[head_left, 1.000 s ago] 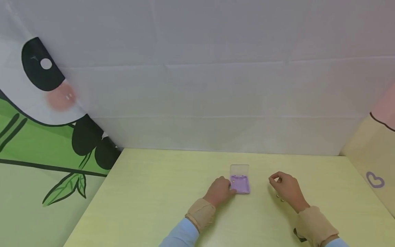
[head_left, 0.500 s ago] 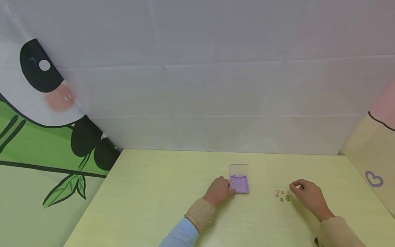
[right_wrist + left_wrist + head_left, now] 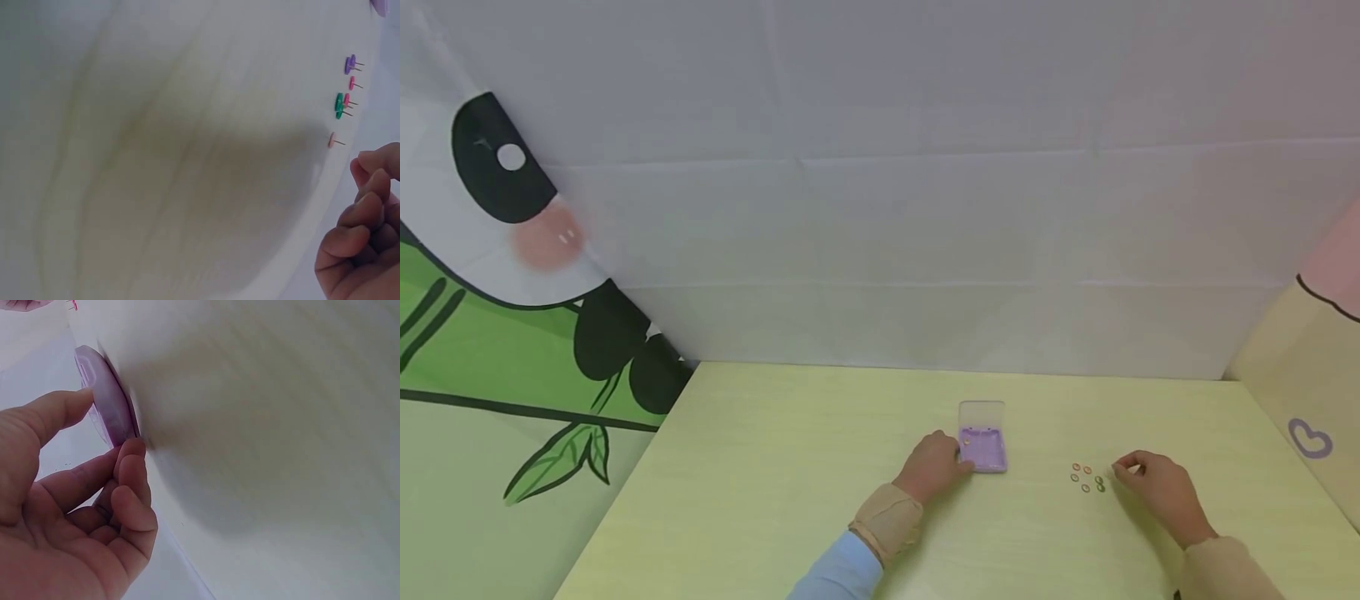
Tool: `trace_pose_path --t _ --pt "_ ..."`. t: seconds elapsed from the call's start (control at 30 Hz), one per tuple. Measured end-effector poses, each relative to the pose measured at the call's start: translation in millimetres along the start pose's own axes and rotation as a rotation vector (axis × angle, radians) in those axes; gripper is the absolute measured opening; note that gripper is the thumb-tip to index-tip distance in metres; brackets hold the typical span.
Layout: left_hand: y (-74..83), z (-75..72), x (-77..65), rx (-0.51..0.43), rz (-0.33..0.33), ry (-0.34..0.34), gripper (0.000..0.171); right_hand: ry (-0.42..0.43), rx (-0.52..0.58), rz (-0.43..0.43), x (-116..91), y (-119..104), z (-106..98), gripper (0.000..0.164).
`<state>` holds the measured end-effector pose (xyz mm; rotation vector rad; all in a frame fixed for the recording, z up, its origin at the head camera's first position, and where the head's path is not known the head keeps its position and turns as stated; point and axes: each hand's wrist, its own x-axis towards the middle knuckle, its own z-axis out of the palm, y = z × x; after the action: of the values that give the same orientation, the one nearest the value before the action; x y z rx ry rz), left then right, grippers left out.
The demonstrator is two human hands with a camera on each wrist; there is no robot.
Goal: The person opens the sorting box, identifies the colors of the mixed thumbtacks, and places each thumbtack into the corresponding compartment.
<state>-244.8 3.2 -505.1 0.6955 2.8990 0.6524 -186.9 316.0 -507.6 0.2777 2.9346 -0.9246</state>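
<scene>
My left hand [image 3: 931, 467] grips the left edge of a small purple plastic box [image 3: 987, 454], thumb on its front corner. The box lies on the table with its clear lid [image 3: 982, 412] tipped back. A small tack [image 3: 966, 442] is inside at the left. In the left wrist view the thumb and fingers pinch the box's rim [image 3: 111, 394]. My right hand [image 3: 1161, 492] hovers over the table, fingers loosely curled, no object visible in them. Just beyond its fingertips in the right wrist view stands a pale orange thumbtack [image 3: 332, 140], apart from them, point up.
Several more thumbtacks lie grouped left of the right hand, points up: green [image 3: 339, 105], pink [image 3: 352, 82] and purple [image 3: 348, 65]. The pale yellow table [image 3: 775, 467] meets a white backdrop [image 3: 925, 325] behind, with printed side panels.
My right hand has moved right and slightly toward me, away from the box side, uncovering the group of tacks. The left hand and the box have stayed in place.
</scene>
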Motion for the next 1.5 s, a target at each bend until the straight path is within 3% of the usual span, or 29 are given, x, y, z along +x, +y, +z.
trace_pose_path --t 0.4,0.8,1.13,1.5 --pt "-0.2 0.2 -0.5 -0.011 0.012 0.008 0.027 -0.036 -0.055 -0.011 4.4 5.0 9.3 0.027" --pt "3.0 -2.3 -1.5 0.033 0.013 0.019 0.028 -0.016 -0.067 -0.034 3.1 4.5 11.8 0.023" --pt "6.2 -6.6 -3.2 0.017 0.013 0.015 0.027 -0.028 -0.059 -0.039 1.2 1.0 9.6 0.023" --pt "3.2 -3.0 -1.2 0.033 0.016 0.018 0.027 0.003 -0.054 -0.037 0.0 0.7 7.7 0.029"
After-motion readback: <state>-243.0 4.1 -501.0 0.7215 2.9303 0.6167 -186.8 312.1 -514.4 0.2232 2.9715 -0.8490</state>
